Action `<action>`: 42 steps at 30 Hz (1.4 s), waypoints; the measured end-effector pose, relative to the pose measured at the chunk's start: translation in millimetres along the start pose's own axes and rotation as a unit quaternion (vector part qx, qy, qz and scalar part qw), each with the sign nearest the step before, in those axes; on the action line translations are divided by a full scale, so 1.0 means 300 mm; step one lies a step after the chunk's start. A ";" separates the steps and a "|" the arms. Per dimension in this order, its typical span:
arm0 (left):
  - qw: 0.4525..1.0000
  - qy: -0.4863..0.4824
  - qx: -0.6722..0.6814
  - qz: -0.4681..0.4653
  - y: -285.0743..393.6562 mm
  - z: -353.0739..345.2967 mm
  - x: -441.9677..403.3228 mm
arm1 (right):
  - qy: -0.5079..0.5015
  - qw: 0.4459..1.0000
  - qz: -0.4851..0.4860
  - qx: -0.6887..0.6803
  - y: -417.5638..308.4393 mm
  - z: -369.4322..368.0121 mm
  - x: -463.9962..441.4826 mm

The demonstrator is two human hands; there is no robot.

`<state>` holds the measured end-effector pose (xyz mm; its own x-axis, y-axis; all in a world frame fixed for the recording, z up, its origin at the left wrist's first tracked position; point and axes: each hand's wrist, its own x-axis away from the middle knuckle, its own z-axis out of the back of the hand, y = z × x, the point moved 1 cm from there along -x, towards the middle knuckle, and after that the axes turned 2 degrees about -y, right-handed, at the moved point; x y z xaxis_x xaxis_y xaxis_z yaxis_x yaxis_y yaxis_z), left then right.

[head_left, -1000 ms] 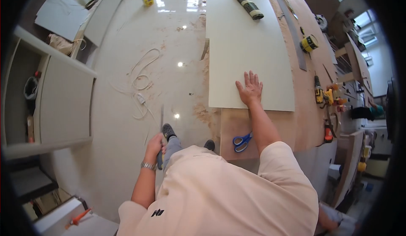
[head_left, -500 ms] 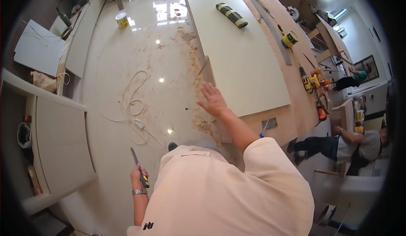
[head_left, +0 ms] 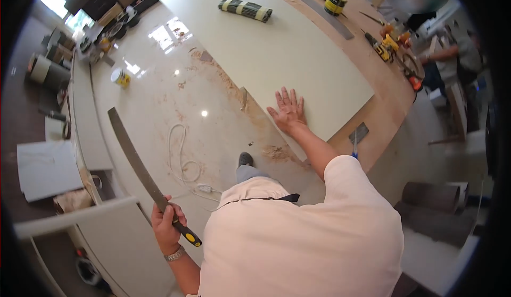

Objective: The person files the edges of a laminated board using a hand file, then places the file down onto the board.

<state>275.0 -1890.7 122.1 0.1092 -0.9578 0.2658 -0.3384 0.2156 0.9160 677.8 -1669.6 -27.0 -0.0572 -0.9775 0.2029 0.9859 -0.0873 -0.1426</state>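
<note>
Above the floor, the left hand grips a file, likely hard and stiff, best held by its handle; the right hand spreads wide fingers on a board.

i'm getting a bright feed, with the window at upper left burned out to white. the glossy floor throws back pale pane-shaped glare and small round highlights. the wide lens bows straight edges toward the rim, and black swallows the corners. a patch at upper right is smeared, while the board looks reasonably clear.
</note>
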 end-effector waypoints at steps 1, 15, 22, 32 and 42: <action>0.999 0.005 -0.048 0.011 0.029 -0.011 -0.068 | 0.000 1.000 0.006 -0.003 -0.023 0.001 -0.025; 0.829 -0.318 -0.453 0.082 0.109 -0.459 -0.890 | 0.011 0.987 0.035 -0.157 -0.205 -0.016 -0.113; 0.612 -0.566 -0.552 0.033 0.034 -0.640 -1.263 | 0.185 0.905 -0.057 -0.378 -0.404 -0.182 0.040; 0.167 -0.811 -0.507 -0.239 0.019 -0.804 -1.427 | 0.563 0.128 -0.399 -0.713 -0.560 -0.127 0.162; -0.004 -0.794 -0.536 -0.288 -0.003 -0.961 -1.315 | 0.635 0.018 -0.377 -0.674 -0.536 -0.267 0.146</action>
<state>501.6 -1458.3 103.2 -0.6174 0.5336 0.5780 -0.4261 -0.8445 0.3246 504.2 -1713.6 -72.9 -0.7759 0.2585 0.5755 -0.2210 0.7430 -0.6317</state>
